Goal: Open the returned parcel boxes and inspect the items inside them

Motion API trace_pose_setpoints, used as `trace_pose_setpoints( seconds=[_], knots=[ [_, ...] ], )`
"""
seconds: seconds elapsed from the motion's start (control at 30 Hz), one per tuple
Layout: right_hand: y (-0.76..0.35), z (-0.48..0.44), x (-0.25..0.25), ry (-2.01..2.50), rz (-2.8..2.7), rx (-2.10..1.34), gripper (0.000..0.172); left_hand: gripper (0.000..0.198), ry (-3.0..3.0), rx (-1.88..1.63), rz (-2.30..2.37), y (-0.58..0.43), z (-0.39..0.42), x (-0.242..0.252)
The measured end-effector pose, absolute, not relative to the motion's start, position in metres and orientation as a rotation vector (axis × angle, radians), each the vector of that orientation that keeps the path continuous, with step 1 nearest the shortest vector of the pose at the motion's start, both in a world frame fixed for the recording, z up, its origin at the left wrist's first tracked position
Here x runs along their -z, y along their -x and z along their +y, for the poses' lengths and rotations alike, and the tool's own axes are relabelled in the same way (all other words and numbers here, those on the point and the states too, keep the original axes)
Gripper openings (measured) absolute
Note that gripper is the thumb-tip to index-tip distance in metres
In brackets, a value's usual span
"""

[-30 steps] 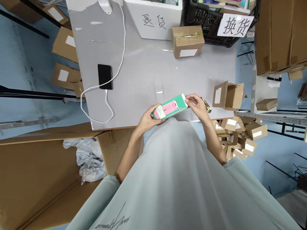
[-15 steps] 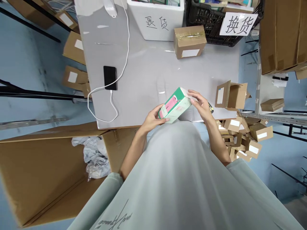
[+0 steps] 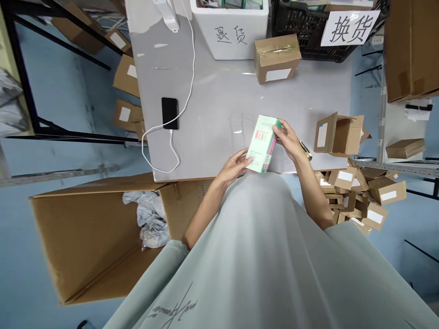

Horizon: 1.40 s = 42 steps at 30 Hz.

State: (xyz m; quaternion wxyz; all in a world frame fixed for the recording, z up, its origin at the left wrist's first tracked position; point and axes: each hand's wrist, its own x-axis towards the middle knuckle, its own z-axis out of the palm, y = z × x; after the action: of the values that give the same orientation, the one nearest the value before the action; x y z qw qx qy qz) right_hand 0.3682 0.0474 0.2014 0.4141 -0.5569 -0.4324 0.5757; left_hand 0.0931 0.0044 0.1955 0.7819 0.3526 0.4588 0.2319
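Carton in hand: a pale green, rectangular cardboard carton (image 3: pixel 261 142) with small coloured print on its broad face and a green-and-pink narrow side, held in both hands over the near edge of the table; broad face toward the camera, top end leaning right. Contact with the tabletop cannot be told.
Left hand: the left hand (image 3: pixel 235 168) grips the carton's lower left corner, thumb on the broad face.
Right hand: the right hand (image 3: pixel 288 140) grips the upper right edge, thumb at the green-and-pink side.
Cutter: a black-and-yellow utility knife (image 3: pixel 305 150) lies just beside the right wrist, partly hidden.
Work surface: a grey, smooth-topped table (image 3: pixel 219 109).
Right of table: an open brown cardboard box (image 3: pixel 346 136) with a white label, lying near the edge.
Far side: a taped brown cardboard box (image 3: pixel 277 59) stands before a white, handwritten-marked bin (image 3: pixel 233 34) and a black plastic mesh crate (image 3: pixel 310 39) bearing a white paper sign (image 3: pixel 350 28).
Left of table: a black, flat, phone-like device (image 3: pixel 169 109), crossed by a white cable (image 3: pixel 192 68).
Floor, left: a large open brown carton (image 3: pixel 92 233) containing crumpled greyish plastic (image 3: pixel 152 224).
Floor, right: a heap of small brown boxes (image 3: pixel 374 214).
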Motion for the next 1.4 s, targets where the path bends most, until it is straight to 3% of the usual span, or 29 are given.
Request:
trace_pose_setpoints(
  seconds=[0.33, 0.6, 1.0, 1.23, 1.4],
  knots=[
    [-0.362, 0.039, -0.203, 1.362, -1.039, -1.526, 0.085, 0.084, -0.640, -0.443, 0.860, -0.087, -0.002, -0.195],
    [-0.357, 0.038, -0.197, 1.407, -1.099, -1.394, 0.092, 0.112, -0.726, -0.454, 1.000, -0.097, 0.000, -0.200],
    [-0.348, 0.032, -0.214, 1.285, -1.076, -1.553, 0.091, 0.090, -0.586, -0.444, 0.739, -0.078, -0.009, -0.179],
    [-0.349, 0.037, -0.190, 1.437, -0.984, -1.435, 0.102, 0.104, -0.672, -0.480, 0.884, -0.082, 0.001, -0.191],
    [-0.349, 0.037, -0.186, 1.455, -0.965, -1.431, 0.101, 0.101, -0.650, -0.513, 0.895, -0.086, -0.002, -0.192]
  ],
)
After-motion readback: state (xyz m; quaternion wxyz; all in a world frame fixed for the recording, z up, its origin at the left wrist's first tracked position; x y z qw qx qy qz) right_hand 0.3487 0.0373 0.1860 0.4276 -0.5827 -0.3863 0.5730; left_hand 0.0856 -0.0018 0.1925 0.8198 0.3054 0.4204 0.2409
